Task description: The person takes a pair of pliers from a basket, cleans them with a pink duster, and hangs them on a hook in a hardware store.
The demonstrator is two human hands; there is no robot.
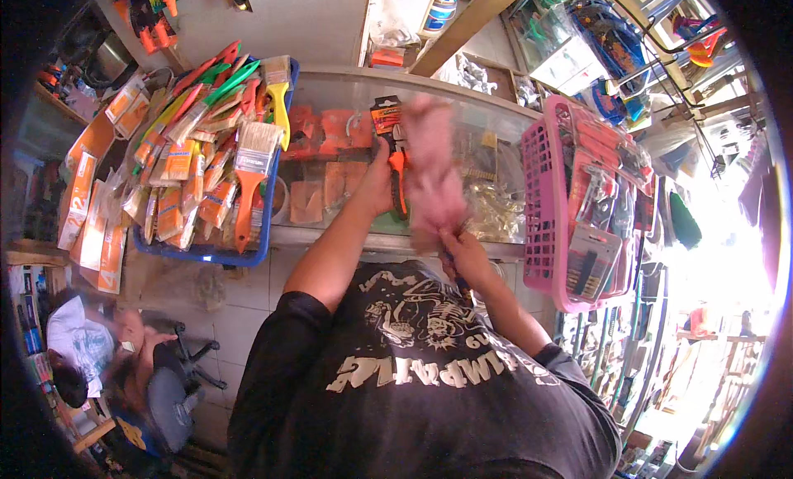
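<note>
My left hand (379, 185) grips a pair of pliers (398, 169) with orange and black handles, a printed card still at their head. The pliers are upright over the glass top of a display case (291, 214). Just right of them is a fluffy pink duster (433, 185), blurred by motion. My right hand (469, 256) is closed around the duster's dark handle, low over the front edge of the case. Whether the duster touches the pliers, I cannot tell. Packets in orange and red lie beneath the glass.
On the left, a blue basket (263, 247) is heaped with paintbrushes. A pink plastic basket (540, 243) of packaged tools stands to the right. Another person (83, 343) sits at lower left near a wheeled chair (170, 408). A wooden post (464, 30) rises behind the case.
</note>
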